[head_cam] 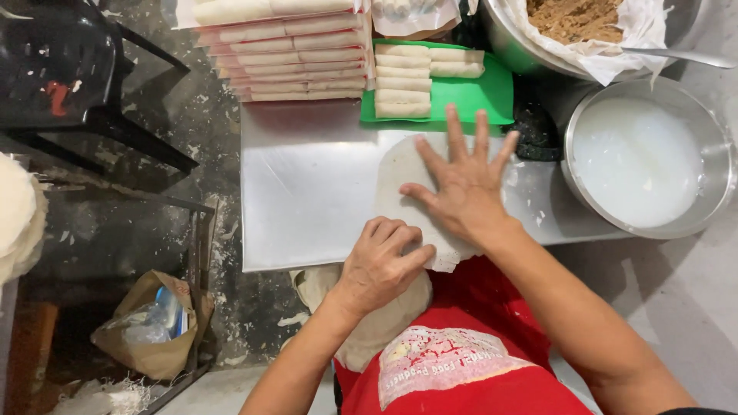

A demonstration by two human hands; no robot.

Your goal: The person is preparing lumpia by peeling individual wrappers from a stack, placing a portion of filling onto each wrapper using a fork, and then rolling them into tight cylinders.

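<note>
Head cam, looking down at steel table [307, 207]. Thin pale round wrapper [400, 173] flat on table, near edge overhanging toward person in red apron [477, 369]. Right hand [465, 184] flat on wrapper, palm down, fingers spread wide, pressing sheet onto table. Left hand [380, 265] at wrapper's near edge, fingers curled, thumb and fingertips pinching edge of sheet where it hangs off table. Stack of more wrappers [377, 315] below table edge, on lap, partly hidden under left hand and wrist.

Behind wrapper: green tray [473, 96] w/ finished rolls [403, 81] lined up in a column, a few more alongside to the right. Left of tray: pile of packed rolls in clear bags [288, 54], stacked several layers. Far right: steel bowl [711, 154] w/ white liquid, just beside table's right end. Above it, bigger steel bowl lined w/ plastic, brown filling [576, 17] inside, spoon handle [680, 55] resting on rim, pointing right.

Left side: dark chair [69, 77], metal rack [196, 253], brown paper bag [150, 323] w/ plastic items inside on floor. More pale wrappers [15, 215] at left frame edge, partly cut off. Floor dusty w/ white flecks.
</note>
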